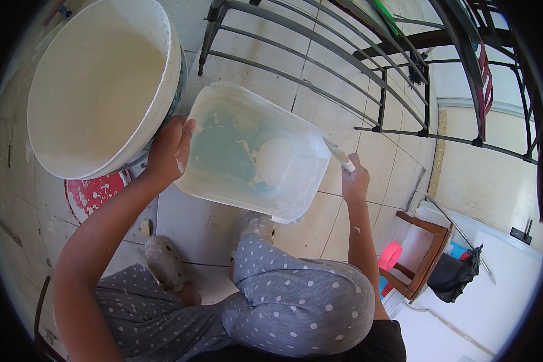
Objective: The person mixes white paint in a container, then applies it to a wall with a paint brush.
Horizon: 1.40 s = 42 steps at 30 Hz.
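Observation:
My left hand (170, 151) grips the left side of a translucent, rounded rectangular plastic tub (223, 151), smeared inside with pale plaster or paint and holding a whitish patch. My right hand (354, 181) is closed round the handle of a flat scraper (338, 152), whose blade is at the tub's right rim. Just left of my left hand stands a large white bucket (96, 90) coated inside with cream residue. My bent right knee (301, 301), in grey dotted trousers, is below the tub.
A red lid (93, 193) with white splatters lies below the bucket, near my shoe (163, 256). A metal rack (338, 36) spans the upper right. A wooden frame (431, 253), pink ring (390, 255) and black bag (449, 274) are at lower right, on tiled floor (332, 223).

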Tool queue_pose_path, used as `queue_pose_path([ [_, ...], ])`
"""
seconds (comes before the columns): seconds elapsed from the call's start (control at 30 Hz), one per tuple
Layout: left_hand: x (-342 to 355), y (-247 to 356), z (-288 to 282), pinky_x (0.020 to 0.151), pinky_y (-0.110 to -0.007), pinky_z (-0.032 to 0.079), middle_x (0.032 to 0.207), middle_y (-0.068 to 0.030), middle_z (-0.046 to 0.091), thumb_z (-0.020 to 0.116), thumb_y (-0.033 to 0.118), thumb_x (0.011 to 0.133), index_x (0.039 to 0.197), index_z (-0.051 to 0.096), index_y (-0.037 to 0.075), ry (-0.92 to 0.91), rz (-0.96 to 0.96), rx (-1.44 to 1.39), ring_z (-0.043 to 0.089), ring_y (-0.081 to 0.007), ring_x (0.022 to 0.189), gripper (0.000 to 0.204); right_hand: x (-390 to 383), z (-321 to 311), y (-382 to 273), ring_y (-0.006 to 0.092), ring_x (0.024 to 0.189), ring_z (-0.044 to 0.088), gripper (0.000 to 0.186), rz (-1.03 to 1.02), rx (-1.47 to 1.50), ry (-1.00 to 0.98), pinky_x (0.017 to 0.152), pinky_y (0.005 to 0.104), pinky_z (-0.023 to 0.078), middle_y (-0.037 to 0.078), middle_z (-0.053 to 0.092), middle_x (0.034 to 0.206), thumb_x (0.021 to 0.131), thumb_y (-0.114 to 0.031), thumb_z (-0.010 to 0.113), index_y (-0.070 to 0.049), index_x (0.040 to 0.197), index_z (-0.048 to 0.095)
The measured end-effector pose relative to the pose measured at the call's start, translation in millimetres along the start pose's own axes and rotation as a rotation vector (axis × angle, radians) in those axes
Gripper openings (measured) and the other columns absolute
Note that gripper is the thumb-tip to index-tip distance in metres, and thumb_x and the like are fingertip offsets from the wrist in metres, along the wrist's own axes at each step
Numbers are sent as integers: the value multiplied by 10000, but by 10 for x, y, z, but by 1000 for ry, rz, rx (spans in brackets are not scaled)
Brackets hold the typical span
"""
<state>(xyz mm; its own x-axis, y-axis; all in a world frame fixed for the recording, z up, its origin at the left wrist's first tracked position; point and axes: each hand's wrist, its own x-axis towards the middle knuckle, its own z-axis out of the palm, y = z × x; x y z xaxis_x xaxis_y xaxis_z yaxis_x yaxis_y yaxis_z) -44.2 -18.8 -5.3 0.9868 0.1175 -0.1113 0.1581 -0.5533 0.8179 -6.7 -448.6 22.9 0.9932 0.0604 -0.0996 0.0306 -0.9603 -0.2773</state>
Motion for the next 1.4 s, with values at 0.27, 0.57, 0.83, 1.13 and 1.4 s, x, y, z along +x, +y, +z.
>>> queue_pose_path([
  [0.27,-6,-22,26,749,-418,420,837,-243,548,383,278,1028,940,523,-26,26,40,-12,525,-429,812,347,-48,-126,-29,434,720,592,219,2,-80,-87,616,495,445,195,599,726,785,-17,546,-108,976,489],
  [0.57,-11,-73,9,749,-457,434,848,-236,573,392,270,1021,944,561,-27,28,57,-17,555,-436,824,350,-309,-38,187,450,754,591,236,19,-284,-162,632,525,446,214,615,770,802,-20,517,-110,1018,493],
  [0.83,15,-10,28,739,-463,431,828,-242,573,411,270,1015,889,550,-25,29,45,34,554,-438,817,350,-885,304,657,152,580,524,482,270,508,151,514,280,393,52,545,678,716,-3,482,26,1193,544],
  [1.13,-13,-52,7,742,-420,420,834,-246,538,385,278,1028,932,520,-29,13,33,-2,519,-434,813,349,-696,283,312,101,600,475,502,-53,396,-177,537,220,387,38,563,753,690,38,368,59,1147,575],
  [1.4,6,-45,27,755,-421,422,849,-246,552,373,265,1031,953,533,-32,17,64,-32,519,-440,823,346,-677,415,640,167,699,571,504,92,483,-173,653,259,451,139,657,852,662,40,389,63,1114,609],
])
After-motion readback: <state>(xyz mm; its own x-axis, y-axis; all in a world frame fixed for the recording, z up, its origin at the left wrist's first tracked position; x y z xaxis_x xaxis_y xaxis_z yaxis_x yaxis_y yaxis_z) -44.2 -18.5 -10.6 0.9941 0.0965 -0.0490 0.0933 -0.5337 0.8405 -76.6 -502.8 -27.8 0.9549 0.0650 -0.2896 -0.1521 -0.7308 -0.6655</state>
